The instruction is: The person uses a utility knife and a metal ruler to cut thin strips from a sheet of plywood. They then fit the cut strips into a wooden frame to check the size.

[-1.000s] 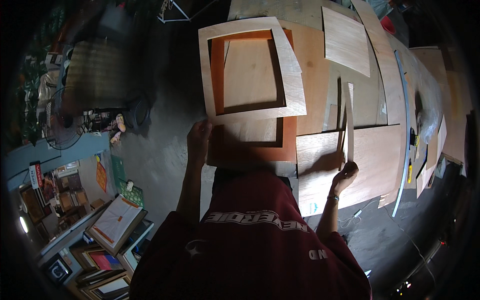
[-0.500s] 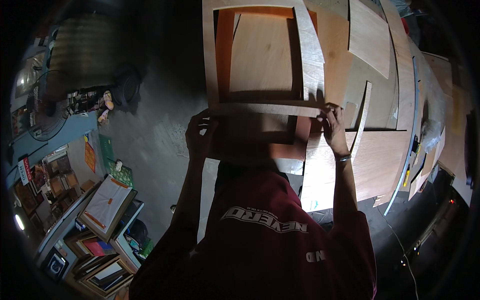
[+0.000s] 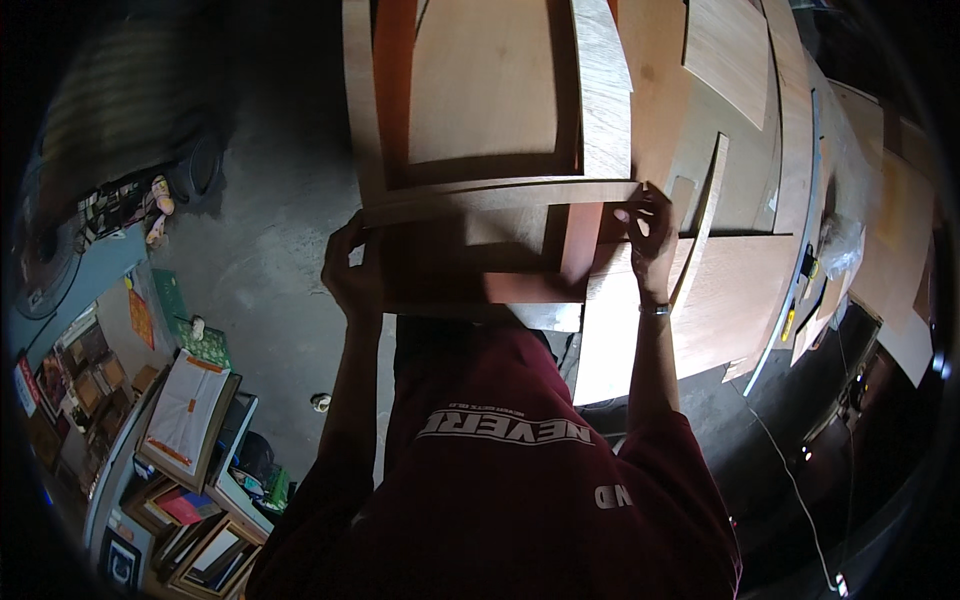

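A thin, pale wooden strip (image 3: 505, 197) lies crosswise over a reddish-brown wooden frame (image 3: 582, 240), spanning from one side to the other. At the strip's left end is my left hand (image 3: 352, 268), its fingers curled on the end and partly in shadow. My right hand (image 3: 652, 238) pinches the right end between thumb and fingers. Two more pale strips run away from me along the frame's sides, a left one (image 3: 362, 110) and a wider right one (image 3: 604, 100). Inside the frame, a flat plywood panel (image 3: 485, 80) shows beyond the cross strip.
Plywood sheets (image 3: 735, 290) spread to the right, with a loose narrow strip (image 3: 703, 220) lying on them. A yellow-handled tool (image 3: 788, 323) sits near their right edge. Shelves with picture frames (image 3: 215, 555) stand at lower left, beside grey floor (image 3: 285, 210).
The view has shifted, so the frame appears further left and higher. Both hands stay at the ends of the cross strip, and the right fingers have changed their hold slightly.
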Available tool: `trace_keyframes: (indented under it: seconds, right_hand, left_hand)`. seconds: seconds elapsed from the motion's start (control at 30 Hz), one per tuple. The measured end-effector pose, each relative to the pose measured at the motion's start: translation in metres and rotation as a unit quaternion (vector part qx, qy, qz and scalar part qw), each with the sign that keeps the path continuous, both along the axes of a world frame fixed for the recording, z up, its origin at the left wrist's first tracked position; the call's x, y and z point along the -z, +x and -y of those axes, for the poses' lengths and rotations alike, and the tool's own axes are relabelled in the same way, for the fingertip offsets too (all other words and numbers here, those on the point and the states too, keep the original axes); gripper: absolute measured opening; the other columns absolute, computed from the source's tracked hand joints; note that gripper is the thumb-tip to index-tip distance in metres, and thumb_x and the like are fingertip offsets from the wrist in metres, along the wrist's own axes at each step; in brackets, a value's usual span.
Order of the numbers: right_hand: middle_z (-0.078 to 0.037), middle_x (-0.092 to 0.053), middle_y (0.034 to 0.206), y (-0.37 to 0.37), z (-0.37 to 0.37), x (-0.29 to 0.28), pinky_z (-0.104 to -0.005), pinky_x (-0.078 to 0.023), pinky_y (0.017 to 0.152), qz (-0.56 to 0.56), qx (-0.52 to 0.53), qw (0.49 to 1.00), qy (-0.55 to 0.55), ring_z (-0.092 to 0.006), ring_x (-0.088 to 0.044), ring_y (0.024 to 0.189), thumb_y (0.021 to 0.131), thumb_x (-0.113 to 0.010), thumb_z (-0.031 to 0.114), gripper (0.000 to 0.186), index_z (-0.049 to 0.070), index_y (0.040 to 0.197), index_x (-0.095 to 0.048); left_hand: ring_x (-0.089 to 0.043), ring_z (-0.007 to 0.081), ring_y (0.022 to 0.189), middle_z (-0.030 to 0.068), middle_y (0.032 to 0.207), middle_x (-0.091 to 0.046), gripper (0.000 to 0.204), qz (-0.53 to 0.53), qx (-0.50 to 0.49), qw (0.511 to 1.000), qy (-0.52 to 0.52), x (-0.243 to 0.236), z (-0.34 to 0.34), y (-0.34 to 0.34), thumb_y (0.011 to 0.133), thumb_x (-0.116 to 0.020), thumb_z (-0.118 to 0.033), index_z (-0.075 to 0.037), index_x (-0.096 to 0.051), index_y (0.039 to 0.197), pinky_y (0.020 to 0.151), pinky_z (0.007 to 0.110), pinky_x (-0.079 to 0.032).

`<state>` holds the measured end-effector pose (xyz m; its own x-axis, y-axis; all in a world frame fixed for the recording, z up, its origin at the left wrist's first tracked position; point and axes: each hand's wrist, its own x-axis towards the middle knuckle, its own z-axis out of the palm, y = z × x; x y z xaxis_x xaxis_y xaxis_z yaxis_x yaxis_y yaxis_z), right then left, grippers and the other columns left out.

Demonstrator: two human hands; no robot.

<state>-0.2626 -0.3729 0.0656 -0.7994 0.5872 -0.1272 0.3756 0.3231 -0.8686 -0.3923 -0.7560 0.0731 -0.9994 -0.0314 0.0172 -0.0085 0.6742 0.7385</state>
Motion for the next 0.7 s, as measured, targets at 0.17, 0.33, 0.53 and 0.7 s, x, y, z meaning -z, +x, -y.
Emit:
trace_keyframes:
  seconds: [0.17, 0.33, 0.53, 0.7]
  right_hand:
    - [-0.013, -0.072, 0.115, 0.003, 0.003, 0.007, -0.0327, -0.056, 0.093, 0.018, 0.037, 0.998, 0.045, -0.0186, -0.071, 0.105, 0.094, -0.075, 0.006, 0.045, -0.003, 0.134, -0.058]
    - [-0.014, -0.071, 0.117, 0.000, 0.004, 0.020, -0.0335, -0.055, 0.099, -0.092, 0.059, 0.988, -0.110, -0.0191, -0.069, 0.109, 0.099, -0.070, 0.005, 0.035, -0.005, 0.129, -0.057]
    - [-0.011, -0.072, 0.108, -0.005, 0.012, 0.019, -0.0312, -0.058, 0.089, -0.101, 0.139, 0.965, -0.199, -0.0158, -0.069, 0.099, 0.101, -0.069, 0.012, 0.027, -0.002, 0.123, -0.063]
    - [-0.009, -0.071, 0.101, -0.006, 0.016, 0.018, -0.0308, -0.058, 0.086, -0.114, 0.155, 0.949, -0.251, -0.0139, -0.068, 0.092, 0.104, -0.063, 0.011, 0.021, -0.002, 0.119, -0.065]
  left_hand:
    - [-0.074, 0.0199, 0.089, 0.0086, 0.101, -0.077, 0.024, -0.006, 0.006, 1.000, -0.025, 0.006, 0.004, -0.003, 0.089, -0.079, -0.007, -0.005, -0.077, 0.113, 0.081, 0.035, -0.058]
    - [-0.074, 0.0203, 0.085, 0.0091, 0.096, -0.077, 0.020, -0.027, 0.037, 0.997, -0.057, 0.009, 0.013, -0.008, 0.089, -0.078, -0.007, -0.005, -0.078, 0.109, 0.078, 0.034, -0.058]
    - [-0.074, 0.0202, 0.083, 0.0086, 0.093, -0.077, 0.015, -0.016, 0.056, 0.996, -0.067, 0.004, 0.014, -0.014, 0.089, -0.079, -0.009, -0.004, -0.078, 0.103, 0.076, 0.034, -0.058]
    - [-0.074, 0.0209, 0.080, 0.0093, 0.090, -0.077, 0.012, -0.023, 0.090, 0.992, -0.091, 0.002, 0.020, -0.022, 0.088, -0.081, -0.010, -0.002, -0.076, 0.096, 0.073, 0.034, -0.058]
